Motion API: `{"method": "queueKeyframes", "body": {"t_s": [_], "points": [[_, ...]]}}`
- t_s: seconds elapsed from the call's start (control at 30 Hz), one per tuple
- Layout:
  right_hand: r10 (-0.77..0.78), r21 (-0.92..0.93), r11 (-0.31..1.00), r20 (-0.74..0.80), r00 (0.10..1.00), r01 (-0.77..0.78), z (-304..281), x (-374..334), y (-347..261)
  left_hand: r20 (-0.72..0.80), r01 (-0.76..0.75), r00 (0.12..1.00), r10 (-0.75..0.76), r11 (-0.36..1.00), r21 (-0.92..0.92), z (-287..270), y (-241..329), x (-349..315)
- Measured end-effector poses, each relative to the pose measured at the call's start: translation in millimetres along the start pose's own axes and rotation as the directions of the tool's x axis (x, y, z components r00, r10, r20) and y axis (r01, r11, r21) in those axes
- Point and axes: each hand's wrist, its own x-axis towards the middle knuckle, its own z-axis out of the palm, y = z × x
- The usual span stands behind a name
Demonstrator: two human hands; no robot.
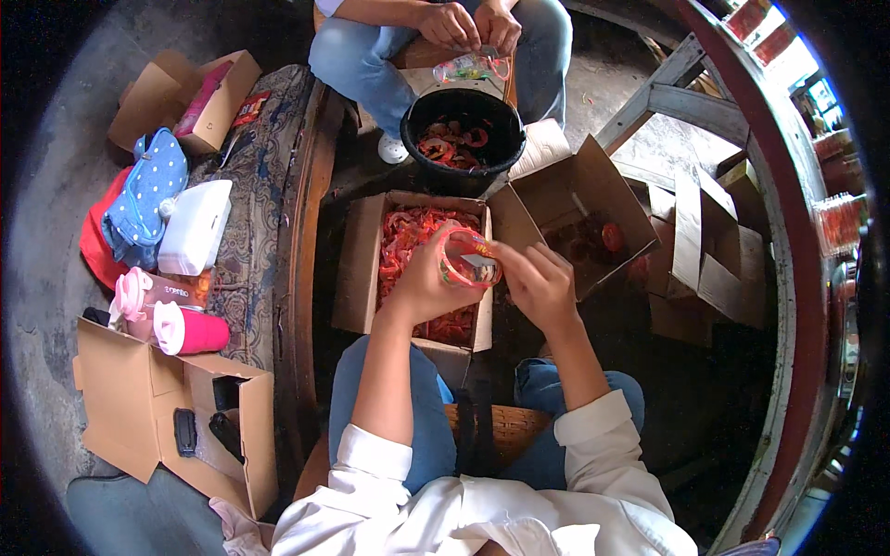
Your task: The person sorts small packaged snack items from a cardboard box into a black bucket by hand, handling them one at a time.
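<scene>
A clear plastic cup (457, 271) with a red rim and a colourful print is held in my left hand (419, 283), its mouth tilted up towards me. My right hand (540, 285) has its fingertips pinched at the cup's right rim; anything small between them is hidden. Inside the cup a pale patch shows, too small to make out. Below both hands stands an open cardboard box (359, 269) filled with red, crinkled strips or pieces. Right of it, another open box (579, 181) holds a few red pieces near its bottom.
Opposite me, a seated person's hands (473, 26) hold a similar clear cup (468, 67) above a black bucket (505, 134) of red pieces. On the left, a patterned bench (250, 222) lies beside bags, pink tumblers (199, 331) and cardboard boxes. A red-edged wooden frame (788, 167) curves along the right.
</scene>
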Motion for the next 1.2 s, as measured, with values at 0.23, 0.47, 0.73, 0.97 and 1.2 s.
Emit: {"method": "queueKeyframes", "body": {"t_s": [0.23,0.47,0.73,0.97,1.2], "points": [[0.259,0.208,0.941,0.062,0.964,-0.266,-11.9,0.3,12.9,-0.071,-0.003,0.997,0.003,1.0,-0.004,-0.7,-2.5,4.0],[0.454,0.245,0.864,-0.003,0.891,-0.439,-11.1,-6.8,14.9,-0.139,-0.025,0.989,0.055,0.978,0.207,4.4,0.2,3.4],[0.39,0.181,0.901,0.057,0.919,-0.394,-11.7,-9.5,8.5,-0.077,-0.128,0.979,0.189,0.864,0.487,11.7,3.0,5.2],[0.365,0.122,0.921,0.059,0.929,-0.369,0.1,-17.3,14.4,-0.023,-0.236,0.954,0.299,0.794,0.56,17.7,8.0,6.2],[0.383,0.043,0.92,0.095,0.919,-0.389,-1.0,-15.3,11.9,-0.047,-0.09,0.991,0.126,0.882,0.462,14.0,14.1,2.8]]}}
